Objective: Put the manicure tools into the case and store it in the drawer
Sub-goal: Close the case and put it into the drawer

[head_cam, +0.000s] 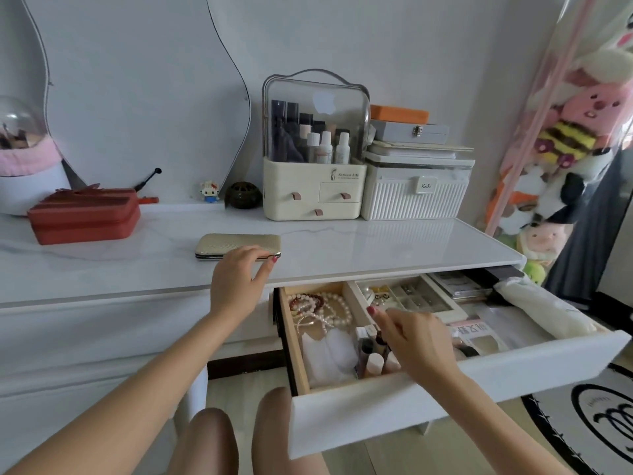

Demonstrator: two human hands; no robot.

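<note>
The closed gold case [238, 246] lies flat on the white tabletop [376, 248], its near edge under the fingertips of the left hand [239, 275], whose fingers curve loosely onto it. The right hand [416, 341], fingers relaxed and holding nothing, hovers over the open drawer [445, 406], right of and nearer than the case.

This is a bedroom at home, at a white dressing table [342, 241] with a wavy mirror [137, 80], a clear-topped cosmetics organiser [313, 149] full of bottles, an open drawer [445, 399] of pearl bracelets [322, 308], and hanging plush toys [575, 132].
</note>
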